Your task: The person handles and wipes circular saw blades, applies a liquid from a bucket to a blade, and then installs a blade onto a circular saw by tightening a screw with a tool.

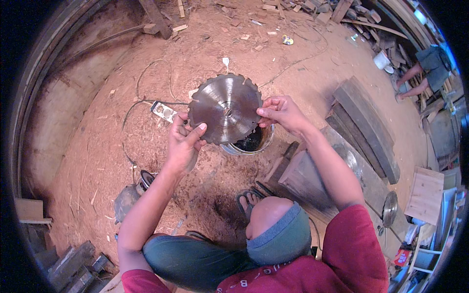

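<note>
A round circular saw blade [215, 122] is held up between my two hands, its toothed rim and centre hole showing. My left hand [183, 141] pinches the lower left rim, thumb on the near face. On the right rim, my right hand [283, 115] grips with thumb and fingers. Below and partly behind the blade stands a bucket [266, 145] with dark contents; the blade hides part of it. A white power strip [163, 111] lies on the ground just beyond my left hand.
An electric grinder-like tool [129, 198] rests left of my knee. To the right lie thick wooden beams [364, 129] and another metal disc [390, 209]. Cords [125, 129] cross the dusty floor. Scrap wood [322, 18] is heaped at the back; another person's legs [415, 80] show far right.
</note>
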